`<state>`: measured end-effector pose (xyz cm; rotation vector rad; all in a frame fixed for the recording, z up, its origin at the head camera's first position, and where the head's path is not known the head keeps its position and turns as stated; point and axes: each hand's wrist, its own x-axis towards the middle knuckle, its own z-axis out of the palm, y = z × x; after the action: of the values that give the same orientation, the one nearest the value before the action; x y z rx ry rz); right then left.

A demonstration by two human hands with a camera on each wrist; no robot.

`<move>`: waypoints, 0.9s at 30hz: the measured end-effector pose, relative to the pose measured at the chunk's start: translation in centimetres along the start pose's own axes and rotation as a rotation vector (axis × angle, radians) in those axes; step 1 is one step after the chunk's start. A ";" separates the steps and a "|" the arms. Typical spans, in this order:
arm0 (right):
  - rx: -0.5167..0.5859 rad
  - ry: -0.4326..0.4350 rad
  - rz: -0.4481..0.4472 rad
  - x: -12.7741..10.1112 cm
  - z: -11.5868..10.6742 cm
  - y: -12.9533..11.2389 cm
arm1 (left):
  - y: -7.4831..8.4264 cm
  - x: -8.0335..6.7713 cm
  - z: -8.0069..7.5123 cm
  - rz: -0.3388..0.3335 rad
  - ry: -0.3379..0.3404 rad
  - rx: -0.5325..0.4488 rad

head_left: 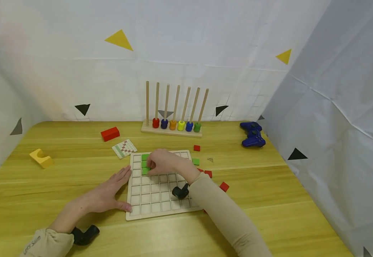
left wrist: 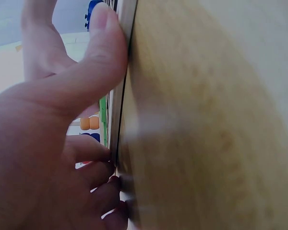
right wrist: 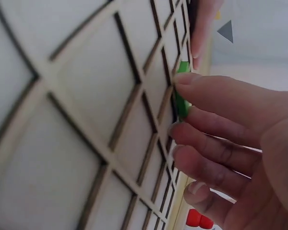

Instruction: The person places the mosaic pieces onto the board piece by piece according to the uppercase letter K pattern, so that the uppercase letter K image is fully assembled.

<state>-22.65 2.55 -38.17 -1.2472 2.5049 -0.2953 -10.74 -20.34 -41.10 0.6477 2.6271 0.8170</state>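
The right hand (head_left: 162, 162) reached over the square pale wooden grid board (head_left: 160, 200) lying flat on the yellow-green wooden counter (head_left: 270, 200), its fingers (right wrist: 216, 100) curled together and pinched on a small flat green square tile (right wrist: 182, 98) at a cell in the board's second column from the left, third row from the far edge. Two more green tiles (head_left: 145, 160) sat in the cells just beyond it, in the same column. The left hand (head_left: 107, 194) lay flat on the counter against the board's left edge, fingers straight and spread, the thumb (left wrist: 93, 72) pressed on the board's near left corner, holding nothing.

Loose red square tiles (head_left: 224, 186) and one green tile (head_left: 195, 161) lay just right of the board. A small printed pattern card (head_left: 124, 148) lay near its far left corner. Farther back stood a wooden peg rack with coloured beads (head_left: 173, 123), a red block (head_left: 110, 134) to its left, a yellow arched block (head_left: 40, 158) well to the left, and a blue game controller (head_left: 252, 134) at the right
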 end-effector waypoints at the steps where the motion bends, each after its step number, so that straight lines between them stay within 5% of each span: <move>1: 0.003 0.002 -0.004 0.0 0.1 0.0 | 0.0 0.0 0.0 0.000 0.000 0.000; 11: 0.165 0.073 -0.055 -1.4 0.5 0.6 | -0.1 0.0 0.2 0.005 0.003 -0.014; 27: 0.588 0.145 -0.072 -8.1 -0.5 5.3 | -0.2 0.1 0.1 -0.003 0.003 -0.004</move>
<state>-22.18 12.24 -37.81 -1.0912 2.2282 -1.0812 -10.82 -20.39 -41.32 0.6414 2.6273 0.8230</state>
